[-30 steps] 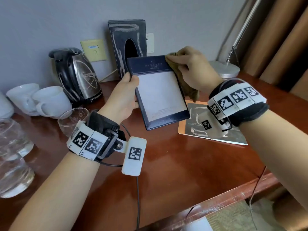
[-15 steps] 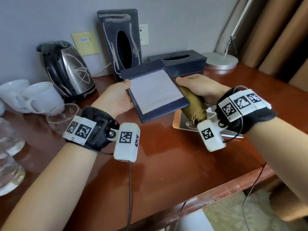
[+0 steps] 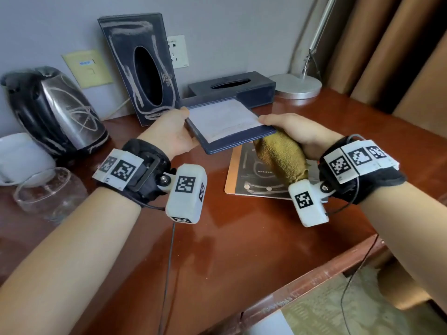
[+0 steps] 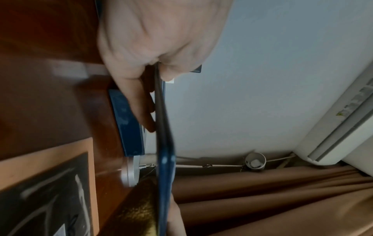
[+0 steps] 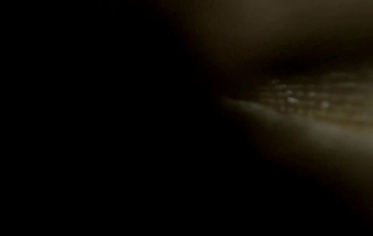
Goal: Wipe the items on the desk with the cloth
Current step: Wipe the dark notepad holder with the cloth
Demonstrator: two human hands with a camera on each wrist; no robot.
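Note:
A dark blue notepad holder [image 3: 225,124] with a white pad is held nearly flat above the desk. My left hand [image 3: 174,131] grips its left edge, thumb on top and fingers beneath, as the left wrist view shows edge-on [image 4: 163,143]. My right hand [image 3: 295,131] holds a mustard-yellow cloth [image 3: 280,158] bunched in its palm, with the thumb on the holder's right edge. The cloth sits under the holder's right corner. The right wrist view is almost black, with only blurred cloth fibres [image 5: 322,102].
A chalk-marked kettle [image 3: 53,110], an upright dark tissue box [image 3: 140,66], a flat tissue box [image 3: 232,88] and a lamp base [image 3: 297,85] line the wall. White cups [image 3: 21,155] and a glass [image 3: 48,189] stand left. A marked card [image 3: 246,175] lies under my right hand.
The notepad holder has been tipped from upright to nearly flat and lowered. My right hand with the cloth went from the holder's top edge down to its right side and underneath.

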